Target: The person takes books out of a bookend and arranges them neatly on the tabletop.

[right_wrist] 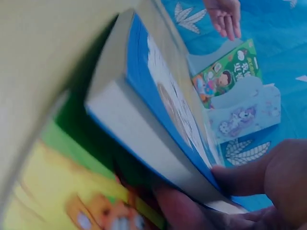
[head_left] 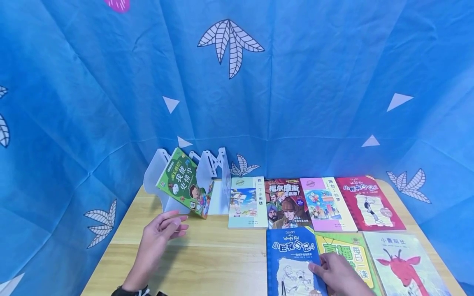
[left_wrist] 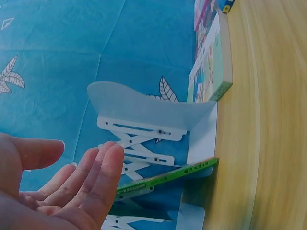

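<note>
With thumb and fingers my right hand [head_left: 342, 275] pinches the right edge of a thick blue book [head_left: 290, 250] with a cartoon drawing on its cover. In the right wrist view that book [right_wrist: 144, 124] is tilted, its edge raised over a yellow-green book [right_wrist: 57, 177]. My left hand [head_left: 157, 240] hovers palm-up, fingers loosely bent and holding nothing, in front of a white expanding book stand [head_left: 151, 181]. Inside the stand a thin green book [head_left: 181, 176] leans at a slant between the panels. The left wrist view shows its green spine [left_wrist: 168, 178] beyond the fingertips.
A back row on the wooden table [head_left: 207, 255] holds a pale green book [head_left: 240, 220], a detective book [head_left: 289, 205], a pink book [head_left: 322, 205] and a red book [head_left: 374, 205]. A red-deer book [head_left: 403, 263] lies front right. Blue cloth [head_left: 307, 111] hangs behind.
</note>
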